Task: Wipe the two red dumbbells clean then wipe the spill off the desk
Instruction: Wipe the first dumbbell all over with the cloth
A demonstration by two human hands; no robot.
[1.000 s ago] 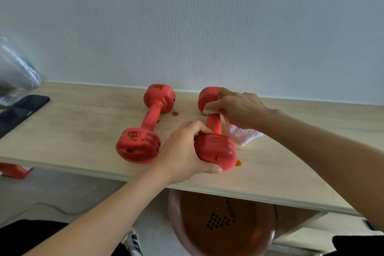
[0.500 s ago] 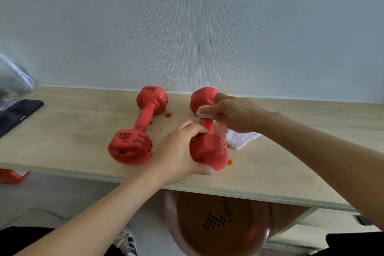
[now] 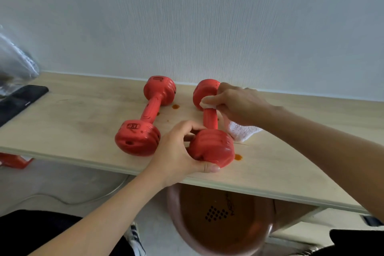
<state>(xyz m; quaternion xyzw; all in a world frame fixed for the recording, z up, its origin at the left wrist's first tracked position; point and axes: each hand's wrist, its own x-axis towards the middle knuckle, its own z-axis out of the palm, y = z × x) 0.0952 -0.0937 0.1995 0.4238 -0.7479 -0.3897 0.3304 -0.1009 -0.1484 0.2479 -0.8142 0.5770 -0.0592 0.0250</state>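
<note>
Two red dumbbells lie on the light wooden desk (image 3: pixel 72 122). The left dumbbell (image 3: pixel 145 119) lies untouched. My left hand (image 3: pixel 178 149) grips the near head of the right dumbbell (image 3: pixel 211 147). My right hand (image 3: pixel 234 104) holds a white cloth (image 3: pixel 242 130) wrapped around that dumbbell's handle close to the far head. The cloth's loose end trails on the desk to the right. Orange spill drops show beside the left dumbbell's far head (image 3: pixel 175 106) and by the right dumbbell's near head (image 3: pixel 238 157).
A black phone (image 3: pixel 19 101) lies at the desk's left end, beside a clear plastic bag (image 3: pixel 14 64). The white wall stands right behind the dumbbells. Under the desk sits a brown stool seat (image 3: pixel 218 218); a red object (image 3: pixel 12 161) lies on the floor at left.
My right hand with the cloth has slid a little along the handle toward the far head. My left hand keeps its grip on the near head.
</note>
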